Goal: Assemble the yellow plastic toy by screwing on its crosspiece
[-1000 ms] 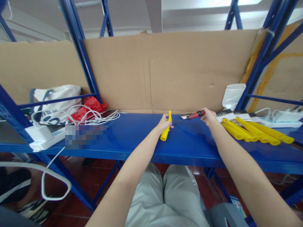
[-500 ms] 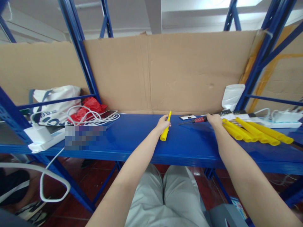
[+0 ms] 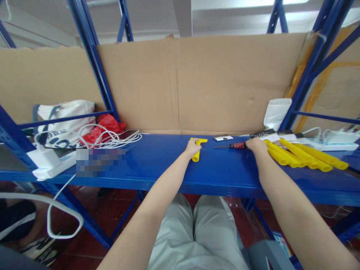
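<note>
In the middle of the blue shelf, my left hand (image 3: 193, 147) is closed around a yellow tube (image 3: 196, 155). The tube's open lower end points toward me, and its narrow upper part is bent over to the right. Farther right, my right hand (image 3: 256, 145) is closed on the end of a screwdriver (image 3: 239, 146) with a red and black handle. The screwdriver's thin shaft points left, low over the shelf top. Several more yellow tubes (image 3: 306, 156) lie side by side just right of my right hand.
A small white and dark flat piece (image 3: 222, 138) lies beyond the screwdriver. White power strips stand at left (image 3: 53, 168) and right (image 3: 326, 145). Coiled white cables (image 3: 123, 139), a red plastic bag (image 3: 108, 125) and a white cloth bag (image 3: 70, 116) lie left. Cardboard (image 3: 210, 82) backs the shelf.
The yellow tube's top stood straight up before and is now bent over to the right. The screwdriver has levelled slightly, still in my right hand.
</note>
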The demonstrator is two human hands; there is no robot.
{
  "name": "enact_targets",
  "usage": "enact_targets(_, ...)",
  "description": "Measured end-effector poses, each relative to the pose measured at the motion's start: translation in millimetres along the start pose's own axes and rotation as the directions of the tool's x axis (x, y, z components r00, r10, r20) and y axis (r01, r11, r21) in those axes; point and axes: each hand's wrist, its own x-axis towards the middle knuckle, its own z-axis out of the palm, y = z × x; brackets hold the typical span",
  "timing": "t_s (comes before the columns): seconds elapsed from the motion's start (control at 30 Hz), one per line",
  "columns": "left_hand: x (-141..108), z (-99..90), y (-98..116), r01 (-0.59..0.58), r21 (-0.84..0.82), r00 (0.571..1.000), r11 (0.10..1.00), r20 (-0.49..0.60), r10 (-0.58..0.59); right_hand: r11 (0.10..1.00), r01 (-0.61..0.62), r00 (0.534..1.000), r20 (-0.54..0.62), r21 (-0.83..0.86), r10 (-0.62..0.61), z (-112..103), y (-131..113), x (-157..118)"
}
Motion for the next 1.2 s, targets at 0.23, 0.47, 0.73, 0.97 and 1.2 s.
enact_targets(0.23,12,1.9,-8,-0.003,0.023,0.994,1.0,-0.108,0.006,0.991,0.097,0.995,-0.024,-0.095,-0.1,-6,-11,-9)
enact_targets(0.47,20,1.0,-9,0.019,-0.119,0.987,0.993,-0.153,-0.037,0.979,0.171,0.98,-0.082,-0.107,-0.18,3,-14,-3)
enact_targets(0.73,8,-2.6,-3,-0.12,0.169,0.991,0.978,-0.043,0.129,0.943,0.297,0.953,-0.012,-0.149,-0.302,-5,-24,-15)
enact_targets(0.97,-8,0.5,0,-0.367,0.561,0.93,0.742,0.216,0.297,0.822,0.568,0.821,0.1,-0.038,-0.562,9,-43,-22)
enact_targets(1.2,2,5.2,0,-0.323,0.601,0.943,0.731,0.146,0.298,0.739,0.66,0.741,0.279,-0.134,-0.611,29,-65,-12)
